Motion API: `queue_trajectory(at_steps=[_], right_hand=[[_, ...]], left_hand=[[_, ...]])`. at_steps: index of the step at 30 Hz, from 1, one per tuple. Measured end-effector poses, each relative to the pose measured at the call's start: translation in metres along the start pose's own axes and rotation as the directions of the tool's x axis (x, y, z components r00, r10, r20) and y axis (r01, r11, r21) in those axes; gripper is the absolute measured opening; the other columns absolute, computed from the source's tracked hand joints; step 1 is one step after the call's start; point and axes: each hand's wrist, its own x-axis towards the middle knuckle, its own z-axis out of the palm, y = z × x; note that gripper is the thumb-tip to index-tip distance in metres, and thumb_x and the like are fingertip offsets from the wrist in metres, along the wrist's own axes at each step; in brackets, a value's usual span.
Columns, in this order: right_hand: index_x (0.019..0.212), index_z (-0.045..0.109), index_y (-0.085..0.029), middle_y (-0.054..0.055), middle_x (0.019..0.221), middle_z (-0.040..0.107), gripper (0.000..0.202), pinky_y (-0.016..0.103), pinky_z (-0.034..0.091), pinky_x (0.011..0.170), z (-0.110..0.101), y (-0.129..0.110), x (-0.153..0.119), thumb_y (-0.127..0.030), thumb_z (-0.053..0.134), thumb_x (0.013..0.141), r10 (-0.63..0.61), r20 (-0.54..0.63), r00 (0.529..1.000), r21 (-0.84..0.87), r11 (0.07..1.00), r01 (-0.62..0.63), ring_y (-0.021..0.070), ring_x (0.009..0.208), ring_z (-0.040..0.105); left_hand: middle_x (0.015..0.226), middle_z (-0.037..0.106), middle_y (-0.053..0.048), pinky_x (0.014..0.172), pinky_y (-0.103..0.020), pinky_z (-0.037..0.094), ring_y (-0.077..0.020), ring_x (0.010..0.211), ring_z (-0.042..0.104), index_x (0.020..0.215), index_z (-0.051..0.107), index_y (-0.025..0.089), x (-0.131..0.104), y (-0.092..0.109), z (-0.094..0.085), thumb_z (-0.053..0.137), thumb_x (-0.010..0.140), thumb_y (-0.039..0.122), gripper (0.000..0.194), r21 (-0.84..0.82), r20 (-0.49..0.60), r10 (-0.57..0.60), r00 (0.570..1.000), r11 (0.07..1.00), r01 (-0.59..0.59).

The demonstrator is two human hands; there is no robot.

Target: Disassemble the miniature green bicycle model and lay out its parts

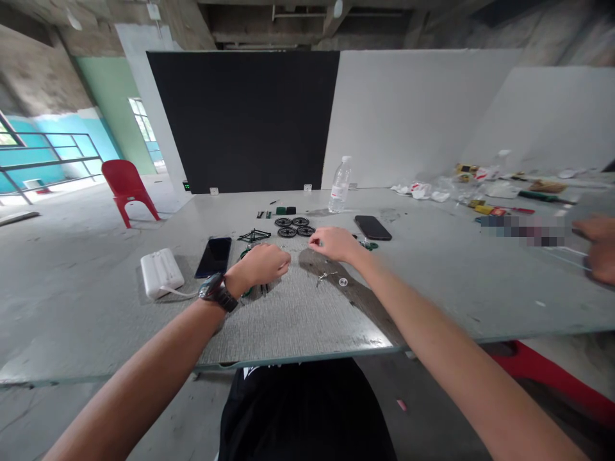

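My left hand (pixel 267 263) is closed, its fingers curled inward over the table, and what they hold, if anything, is hidden. To its right, my right hand (pixel 336 243) is closed in a pinch; anything between its fingertips is too small to name. Several black spoked toy wheels (pixel 287 232) lie just beyond the hands. A small dark bicycle-like frame (pixel 254 235) rests behind my left hand, which partly covers a green part (pixel 246 253). Nearer me are small silvery pieces (pixel 324 278) and a white ring (pixel 343 282). Another green part (pixel 369 245) sits beside my right wrist.
A dark phone (pixel 214 257) and a white power bank (pixel 161 273) with a cable lie left. Another phone (pixel 373 227) and an upright water bottle (pixel 340 186) stand behind right. Small green-black blocks (pixel 286 210) lie farther back. Another person's hands (pixel 598 246) are at far right.
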Motion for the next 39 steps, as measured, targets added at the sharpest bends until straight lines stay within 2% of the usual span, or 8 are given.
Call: queue_trajectory(at_steps=[4, 11, 18, 39], right_hand=[[0.087, 0.078, -0.027, 0.005, 0.100, 0.073, 0.026, 0.032, 0.036, 0.060, -0.001, 0.004, -0.003, -0.031, 0.053, 0.087, -0.050, 0.065, 0.997, 0.050, 0.998, 0.046, 0.0186, 0.081, 0.061], [0.106, 0.078, -0.026, 0.008, 0.099, 0.072, 0.035, 0.033, 0.034, 0.061, 0.011, 0.000, 0.001, -0.030, 0.047, 0.091, -0.034, 0.056, 0.998, 0.004, 0.999, 0.034, 0.0209, 0.084, 0.061], [0.102, 0.078, -0.026, 0.008, 0.099, 0.071, 0.034, 0.033, 0.032, 0.060, 0.009, -0.001, 0.000, -0.032, 0.046, 0.093, -0.017, 0.044, 0.999, -0.009, 1.000, 0.017, 0.0205, 0.082, 0.060], [0.106, 0.077, -0.028, 0.009, 0.098, 0.071, 0.035, 0.033, 0.034, 0.062, 0.014, -0.001, 0.001, -0.032, 0.045, 0.093, -0.023, 0.033, 0.999, -0.017, 1.000, 0.024, 0.0217, 0.083, 0.059]], left_hand=[[0.075, 0.065, -0.007, 0.063, -0.029, 0.038, -0.0156, 0.068, 0.056, 0.081, 0.070, 0.018, 0.000, 0.000, 0.000, 0.044, 0.094, 0.025, 0.030, 0.004, -0.009, 0.000, 1.000, 1.000, 0.001], [0.080, 0.067, -0.007, 0.063, -0.028, 0.038, -0.0171, 0.071, 0.059, 0.083, 0.070, 0.018, 0.001, -0.001, 0.003, 0.045, 0.095, 0.024, 0.028, 0.016, 0.006, 0.003, 1.000, 1.000, -0.004], [0.079, 0.067, -0.007, 0.061, -0.028, 0.036, -0.0168, 0.071, 0.059, 0.082, 0.069, 0.017, 0.002, -0.002, 0.004, 0.044, 0.095, 0.025, 0.029, 0.021, 0.011, 0.004, 1.000, 1.000, -0.004], [0.076, 0.064, -0.006, 0.063, -0.029, 0.038, -0.0168, 0.070, 0.058, 0.080, 0.068, 0.018, 0.001, -0.001, 0.002, 0.044, 0.094, 0.025, 0.029, -0.002, 0.010, 0.001, 1.000, 1.000, 0.000]])
